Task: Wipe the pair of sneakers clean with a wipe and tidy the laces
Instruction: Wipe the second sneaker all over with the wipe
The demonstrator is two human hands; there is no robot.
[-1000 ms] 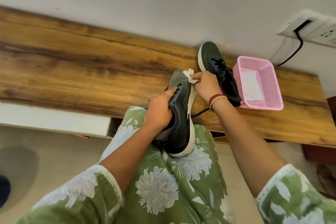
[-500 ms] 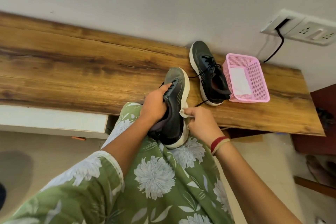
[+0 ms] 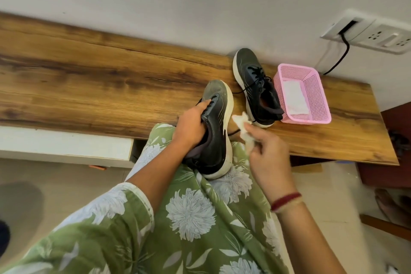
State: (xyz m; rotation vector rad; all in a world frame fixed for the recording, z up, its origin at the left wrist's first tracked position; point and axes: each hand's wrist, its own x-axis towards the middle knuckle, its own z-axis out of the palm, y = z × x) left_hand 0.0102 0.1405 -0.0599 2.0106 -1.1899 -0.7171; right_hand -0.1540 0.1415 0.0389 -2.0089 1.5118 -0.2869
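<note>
Far left is the long brown wood-grain tabletop [image 3: 89,73], well away from either hand. Next comes the left hand [image 3: 191,128]. Its fingers [image 3: 200,111] are curled round the laced upper of a dark grey sneaker with a white sole [image 3: 219,138], and one digit is stretched along the laces, so it's a proper wraparound grip. The shoe sits heel-down on the lap, on green floral fabric [image 3: 189,218]. Its toe points past the fingertips toward the table, and it's tipped so the white sole edge faces right.

Just right of that sole is a crumpled white wipe [image 3: 243,128]. It's pinched between the thumb and first fingers [image 3: 259,133] of the right hand [image 3: 266,160], with the other fingers loosely bent below. The wipe's top end is right next to the sole edge, but I can't tell if it's actually touching. There's a red thread bracelet [image 3: 285,201] on that wrist.

Beyond the right fingertips, up on the table, the second dark sneaker [image 3: 255,78] stands upright on its sole. A loose black lace [image 3: 241,91] trails from it toward the held shoe. Right up against its heel is a pink perforated plastic basket [image 3: 320,95] with a flat white folded sheet [image 3: 293,100] lying inside. Furthest right, on the wall, is a white socket plate [image 3: 382,35] with a black cable [image 3: 341,58] hanging from it.
</note>
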